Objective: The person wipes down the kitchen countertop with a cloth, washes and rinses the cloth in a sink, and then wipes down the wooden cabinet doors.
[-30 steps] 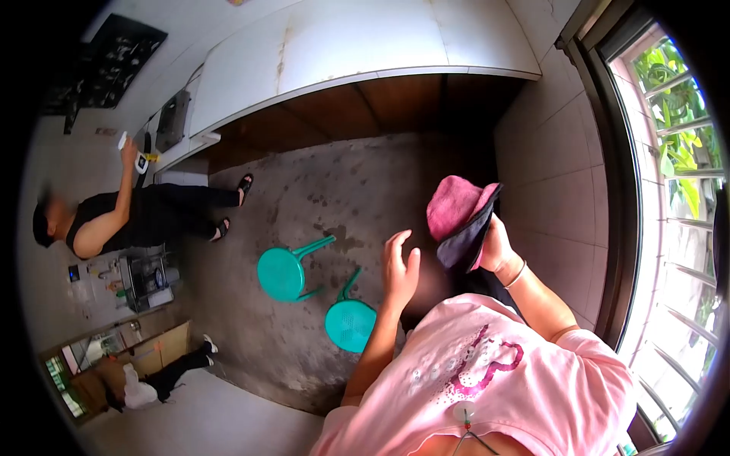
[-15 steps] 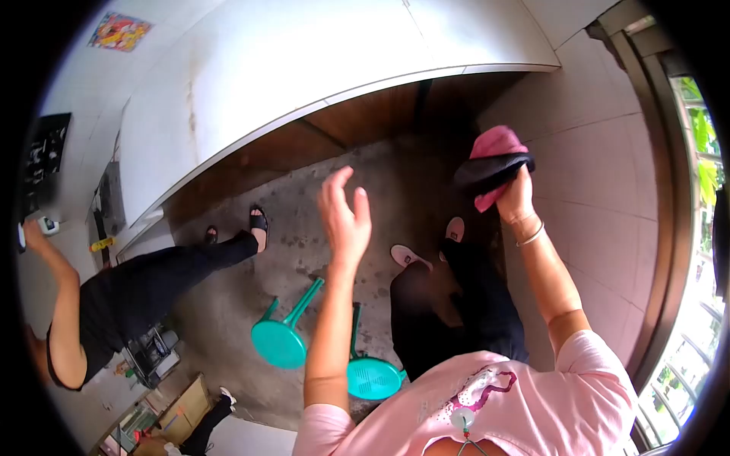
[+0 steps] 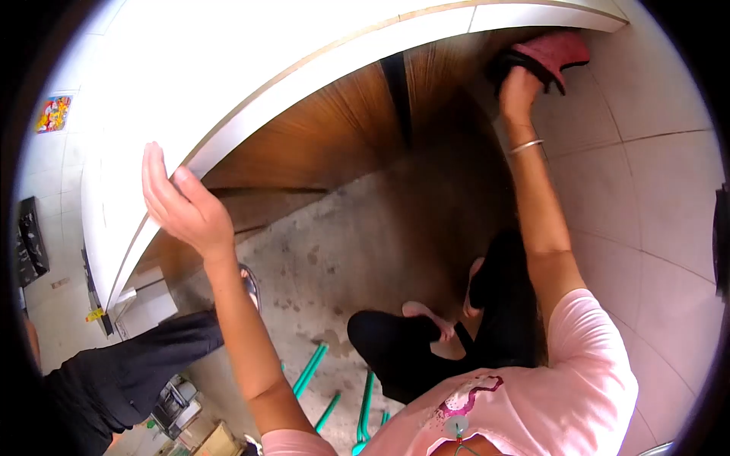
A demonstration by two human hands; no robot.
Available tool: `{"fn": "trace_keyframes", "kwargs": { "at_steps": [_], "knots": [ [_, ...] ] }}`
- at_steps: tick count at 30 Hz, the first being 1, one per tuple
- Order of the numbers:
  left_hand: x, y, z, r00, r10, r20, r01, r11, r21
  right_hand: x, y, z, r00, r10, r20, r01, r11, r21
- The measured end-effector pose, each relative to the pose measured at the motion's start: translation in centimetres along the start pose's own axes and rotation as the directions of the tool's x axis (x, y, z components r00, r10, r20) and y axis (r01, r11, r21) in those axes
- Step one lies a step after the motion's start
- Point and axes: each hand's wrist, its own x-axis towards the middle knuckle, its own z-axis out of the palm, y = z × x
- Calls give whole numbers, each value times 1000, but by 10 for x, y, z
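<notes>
A pink and black cloth item [image 3: 551, 57] is in my right hand [image 3: 522, 93], close to the tiled wall at the upper right, by the end of the white counter [image 3: 304, 57]. My fingers are partly hidden by the cloth. At the left, my left hand [image 3: 190, 213] is at the counter's front edge with its fingers stretched out and nothing in them. Whether it touches the edge, I cannot tell.
Brown panels [image 3: 327, 137] line the space under the counter. Green stool legs [image 3: 310, 370] show at the bottom. Another person's dark-trousered leg [image 3: 144, 365] is at the lower left. A tiled wall [image 3: 593, 190] runs along the right.
The counter now fills more of the view. My right hand has moved up with the cloth item to the wall beside the counter's end. My left hand has moved left to the counter edge.
</notes>
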Motion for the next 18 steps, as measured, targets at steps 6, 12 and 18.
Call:
{"fn": "trace_keyframes", "kwargs": {
  "at_steps": [6,12,18],
  "knots": [
    [-9,-14,33,957,130,-261,-44,949,311,-81,-100,55,896,-355,266,406,897,-172],
    [-8,-22,46,902,205,-379,-64,933,353,-39,-43,20,773,-624,117,610,781,136],
    [-7,-28,50,871,235,-432,-47,914,403,42,60,22,934,337,-123,-298,920,255]
  ]
}}
